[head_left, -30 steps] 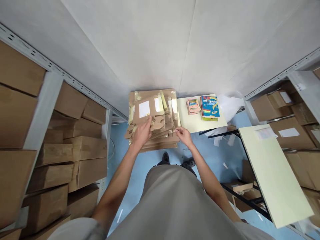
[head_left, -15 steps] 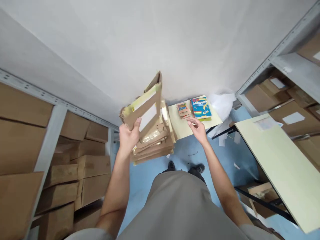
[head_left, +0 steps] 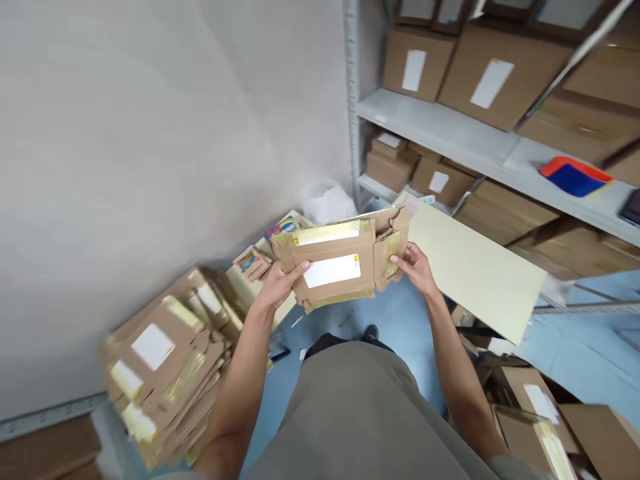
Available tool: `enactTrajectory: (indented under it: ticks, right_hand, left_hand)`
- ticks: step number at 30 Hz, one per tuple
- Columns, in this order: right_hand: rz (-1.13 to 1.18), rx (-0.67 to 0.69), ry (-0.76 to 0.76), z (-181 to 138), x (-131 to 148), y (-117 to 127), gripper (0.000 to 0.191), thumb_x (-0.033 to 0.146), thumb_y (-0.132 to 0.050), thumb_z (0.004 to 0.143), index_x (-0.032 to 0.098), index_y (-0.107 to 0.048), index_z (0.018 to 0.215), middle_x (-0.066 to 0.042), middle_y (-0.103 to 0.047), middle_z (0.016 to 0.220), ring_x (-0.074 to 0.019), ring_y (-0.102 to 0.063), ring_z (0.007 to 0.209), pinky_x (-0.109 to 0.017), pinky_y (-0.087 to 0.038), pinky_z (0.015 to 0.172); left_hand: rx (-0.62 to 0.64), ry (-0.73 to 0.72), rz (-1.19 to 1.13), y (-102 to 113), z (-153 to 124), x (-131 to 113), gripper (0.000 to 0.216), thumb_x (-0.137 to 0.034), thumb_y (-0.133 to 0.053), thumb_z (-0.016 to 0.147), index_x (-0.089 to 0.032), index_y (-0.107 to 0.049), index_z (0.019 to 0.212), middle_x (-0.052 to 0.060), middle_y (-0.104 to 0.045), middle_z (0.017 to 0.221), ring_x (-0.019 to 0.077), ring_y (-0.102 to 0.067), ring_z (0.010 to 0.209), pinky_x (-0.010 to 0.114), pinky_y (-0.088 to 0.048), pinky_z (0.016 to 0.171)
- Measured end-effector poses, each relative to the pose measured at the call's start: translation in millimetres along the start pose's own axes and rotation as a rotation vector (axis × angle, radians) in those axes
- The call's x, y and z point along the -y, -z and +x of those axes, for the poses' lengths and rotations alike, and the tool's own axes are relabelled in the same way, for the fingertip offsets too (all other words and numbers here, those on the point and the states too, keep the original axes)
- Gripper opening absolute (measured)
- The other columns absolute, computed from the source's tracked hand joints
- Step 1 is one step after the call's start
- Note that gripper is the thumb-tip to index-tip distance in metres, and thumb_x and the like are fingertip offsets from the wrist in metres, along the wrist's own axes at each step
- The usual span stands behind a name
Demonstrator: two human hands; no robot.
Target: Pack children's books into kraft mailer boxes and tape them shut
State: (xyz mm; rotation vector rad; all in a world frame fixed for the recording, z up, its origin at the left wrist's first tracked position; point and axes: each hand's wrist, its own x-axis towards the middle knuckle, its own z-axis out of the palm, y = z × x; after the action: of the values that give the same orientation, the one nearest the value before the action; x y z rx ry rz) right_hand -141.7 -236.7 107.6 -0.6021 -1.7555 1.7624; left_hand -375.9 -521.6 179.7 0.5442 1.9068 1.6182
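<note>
Far left, you have one stack of flattened cardboard (head_left: 183, 340) beside the wall, its layers too blurred to count. Next, one small table (head_left: 286, 312), partly hidden, bearing one pile of small books (head_left: 251, 263) and, just beyond, at least one blue book (head_left: 286, 225). Your left hand (head_left: 277, 285) grasps the near left part of one folded carton (head_left: 343, 250), thumb on the front, fingers behind. Carton is up in front of you, above the floor (head_left: 345, 317), between the two hands; two white labels on it, one along the upper edge, one mid-panel. Labelled face is toward you; long axis runs left to right, right end slightly higher in view, torn-looking flaps at that end. Your right hand (head_left: 413, 268) pinches that flap end, thumb in front. Right of it, one pale tabletop (head_left: 470, 267); beyond, one shelf (head_left: 480, 137) of boxes.
</note>
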Motion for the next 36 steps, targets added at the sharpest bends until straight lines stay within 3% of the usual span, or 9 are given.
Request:
enactTrajectory:
  ticks: [5, 12, 20, 24, 27, 30, 33, 36]
  right_hand:
    - [-0.069, -0.215, -0.039, -8.6, -9.9, 95.0, 0.056, 0.062, -0.092, 0.08, 0.024, -0.073, 0.117, -0.007, -0.082, 0.117, -0.0265, -0.076, 0.103, -0.04, -0.064, 0.094]
    - [-0.139, -0.427, -0.135, -7.2, -30.5, 161.3, 0.056, 0.066, -0.091, 0.078, 0.023, -0.075, 0.109, -0.004, -0.081, 0.103, -0.0251, -0.073, 0.092, -0.036, -0.062, 0.083]
    - [-0.306, -0.571, -0.21, 35.8, -21.3, 194.6, 0.054, 0.075, -0.073, 0.095, 0.022, -0.072, 0.102, -0.004, -0.075, 0.092, -0.0237, -0.068, 0.085, -0.035, -0.058, 0.076]
    - [-0.386, -0.664, -0.28, 54.2, -36.3, 209.6, 0.057, 0.079, -0.069, 0.095, 0.023, -0.07, 0.106, -0.009, -0.078, 0.102, -0.0296, -0.073, 0.095, -0.044, -0.061, 0.088]
    - [-0.371, -0.71, -0.327, 58.9, -54.7, 218.8, 0.063, 0.079, -0.068, 0.095, 0.025, -0.068, 0.127, -0.015, -0.077, 0.127, -0.0348, -0.072, 0.118, -0.053, -0.059, 0.108]
    - [-0.306, -0.733, -0.363, 58.4, -70.3, 223.3, 0.074, 0.073, -0.08, 0.087, 0.029, -0.06, 0.144, -0.014, -0.069, 0.148, -0.0349, -0.065, 0.137, -0.056, -0.052, 0.121]
    - [-0.221, -0.749, -0.392, 57.0, -78.7, 225.1, 0.081, 0.063, -0.086, 0.082, 0.031, -0.055, 0.15, -0.012, -0.063, 0.156, -0.035, -0.06, 0.143, -0.057, -0.05, 0.124]
    - [-0.166, -0.757, -0.4, 54.9, -82.1, 230.1, 0.071, 0.056, -0.079, 0.088, 0.031, -0.056, 0.15, -0.012, -0.065, 0.156, -0.0351, -0.061, 0.143, -0.056, -0.052, 0.122]
  left_hand:
    - [0.137, 0.035, 0.078, -97.1, 73.0, 1.8, 0.078, -0.078, -0.096, 0.058, -0.016, -0.085, 0.104, 0.014, -0.086, 0.106, 0.0402, -0.078, 0.112, 0.054, -0.065, 0.101]
    - [0.34, 0.115, 0.009, -193.6, 171.8, 19.5, 0.083, -0.072, -0.102, 0.055, -0.015, -0.083, 0.112, 0.014, -0.086, 0.112, 0.038, -0.078, 0.115, 0.049, -0.063, 0.103]
    - [0.515, 0.202, -0.113, -282.3, 287.2, 35.0, 0.08, -0.065, -0.105, 0.053, -0.016, -0.08, 0.111, 0.013, -0.085, 0.114, 0.0389, -0.075, 0.124, 0.051, -0.056, 0.113]
    - [0.647, 0.193, -0.081, -321.1, 332.0, 42.5, 0.077, -0.063, -0.102, 0.06, -0.017, -0.078, 0.116, 0.014, -0.083, 0.124, 0.0393, -0.071, 0.133, 0.052, -0.054, 0.118]
    - [0.803, 0.179, -0.047, -347.6, 356.0, 54.6, 0.074, -0.054, -0.101, 0.064, -0.018, -0.076, 0.124, 0.013, -0.082, 0.126, 0.0379, -0.07, 0.132, 0.051, -0.053, 0.119]
    - [0.893, 0.162, 0.007, -369.1, 372.2, 69.2, 0.07, -0.043, -0.096, 0.067, -0.02, -0.074, 0.129, 0.01, -0.08, 0.128, 0.0346, -0.072, 0.128, 0.049, -0.054, 0.118]
    - [0.935, 0.138, 0.046, -384.2, 382.5, 79.2, 0.071, -0.034, -0.086, 0.07, -0.022, -0.071, 0.138, 0.009, -0.077, 0.134, 0.0316, -0.071, 0.127, 0.044, -0.057, 0.111]
    - [0.998, 0.12, 0.073, -394.5, 388.7, 80.8, 0.073, -0.028, -0.079, 0.07, -0.022, -0.07, 0.142, 0.008, -0.078, 0.13, 0.0287, -0.072, 0.121, 0.038, -0.06, 0.103]
